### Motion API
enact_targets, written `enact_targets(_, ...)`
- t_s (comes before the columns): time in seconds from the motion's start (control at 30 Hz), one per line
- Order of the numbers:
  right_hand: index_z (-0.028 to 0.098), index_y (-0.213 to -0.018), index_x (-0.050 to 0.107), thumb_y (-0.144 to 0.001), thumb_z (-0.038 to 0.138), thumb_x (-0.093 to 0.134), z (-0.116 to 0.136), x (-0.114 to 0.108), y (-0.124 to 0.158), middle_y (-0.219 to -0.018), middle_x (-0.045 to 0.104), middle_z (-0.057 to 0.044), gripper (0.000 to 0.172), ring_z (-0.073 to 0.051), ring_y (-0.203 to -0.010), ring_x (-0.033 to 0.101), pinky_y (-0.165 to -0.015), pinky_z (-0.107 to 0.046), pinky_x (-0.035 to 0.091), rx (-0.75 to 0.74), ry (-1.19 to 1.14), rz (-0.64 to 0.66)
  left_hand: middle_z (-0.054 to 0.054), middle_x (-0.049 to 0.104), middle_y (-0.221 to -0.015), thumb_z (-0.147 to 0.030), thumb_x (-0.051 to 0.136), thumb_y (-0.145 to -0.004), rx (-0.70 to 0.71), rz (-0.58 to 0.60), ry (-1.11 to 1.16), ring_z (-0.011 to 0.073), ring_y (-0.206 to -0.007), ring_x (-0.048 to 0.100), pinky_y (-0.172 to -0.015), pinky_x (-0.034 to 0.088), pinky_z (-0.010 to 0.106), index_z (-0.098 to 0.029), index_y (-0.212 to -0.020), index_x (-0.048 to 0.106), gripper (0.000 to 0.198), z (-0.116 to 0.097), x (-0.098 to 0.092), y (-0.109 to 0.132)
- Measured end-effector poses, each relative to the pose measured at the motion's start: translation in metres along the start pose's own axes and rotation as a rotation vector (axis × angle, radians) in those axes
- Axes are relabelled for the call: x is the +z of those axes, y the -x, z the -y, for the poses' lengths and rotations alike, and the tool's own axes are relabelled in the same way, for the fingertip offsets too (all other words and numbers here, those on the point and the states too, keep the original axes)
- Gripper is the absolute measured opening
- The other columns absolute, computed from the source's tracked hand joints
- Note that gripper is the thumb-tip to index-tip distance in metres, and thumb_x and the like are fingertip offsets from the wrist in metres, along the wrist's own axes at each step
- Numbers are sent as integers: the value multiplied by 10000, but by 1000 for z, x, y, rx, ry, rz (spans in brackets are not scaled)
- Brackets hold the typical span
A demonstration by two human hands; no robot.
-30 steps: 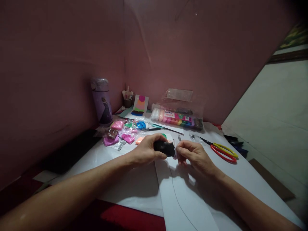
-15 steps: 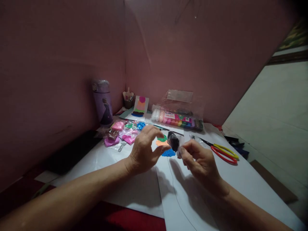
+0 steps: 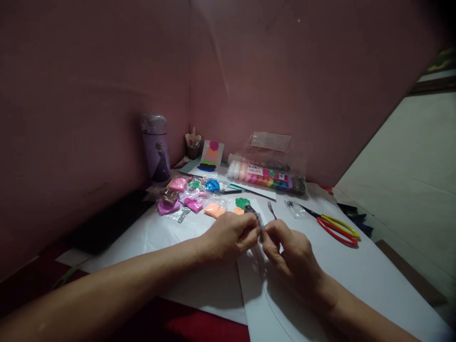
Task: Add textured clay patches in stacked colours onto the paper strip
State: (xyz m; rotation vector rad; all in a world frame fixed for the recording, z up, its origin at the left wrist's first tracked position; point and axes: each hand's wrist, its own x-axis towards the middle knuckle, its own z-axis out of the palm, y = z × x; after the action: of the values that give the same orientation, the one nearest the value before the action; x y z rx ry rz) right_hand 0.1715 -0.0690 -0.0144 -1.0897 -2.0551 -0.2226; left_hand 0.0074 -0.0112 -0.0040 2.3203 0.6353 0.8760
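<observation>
A small clear plastic bag of black clay (image 3: 250, 209) is pinched between my two hands above the white paper. My left hand (image 3: 235, 236) is closed on its left side, and my right hand (image 3: 290, 249) grips the other edge of the plastic. Behind my fingers, green clay (image 3: 242, 203) and part of an orange patch (image 3: 238, 210) lie on the paper. A small fork (image 3: 271, 209) rests just beyond my right hand. To the left of the patches sits a bag of orange clay (image 3: 214, 209).
Several bags of coloured clay, one pink (image 3: 178, 184), lie at left near a purple bottle (image 3: 156, 154). A clay pack (image 3: 263, 175) and a coloured picture card (image 3: 211, 156) stand at the back. Scissors (image 3: 338, 228) and clear packaging (image 3: 297, 209) lie at right.
My left hand has moved right and closed on the bag of black clay, which is now lower and mostly covered by my fingers. The view has shifted slightly.
</observation>
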Motion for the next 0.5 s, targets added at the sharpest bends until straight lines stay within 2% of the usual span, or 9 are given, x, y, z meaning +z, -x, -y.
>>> enact_targets(0.13,232,-721,368,-839,97,389,1,3,-1,-532,401,43,180,-125,-419,413,-439,-243,324,-33,147,-55,-60,309,-527,-137,482,-720,-1,-73,-28,68,-499,270,-481,239,206,-182,-557,332,227,-5,6,1)
enact_targets(0.23,231,-720,375,-828,109,399,-2,1,-6,-536,436,30,164,-135,-426,436,-451,-254,332,60,199,-111,-65,288,-506,-110,469,-699,-39,-113,-9,62,-485,268,-477,237,202,-180,-545,329,220,-7,8,1)
enact_targets(0.37,228,-712,421,-818,108,450,-5,-2,-9,-549,476,35,162,-116,-427,449,-454,-234,364,175,94,-112,-52,350,-501,-139,436,-736,-124,-143,48,64,-494,329,-482,257,190,-174,-546,354,210,-4,5,1)
enact_targets(0.5,218,-786,488,-798,86,519,-5,-2,-5,-610,541,28,136,-111,-478,510,-487,-220,419,114,5,-119,-45,361,-496,-156,429,-728,-154,-124,19,67,-488,329,-467,246,188,-173,-531,359,209,-2,0,0)
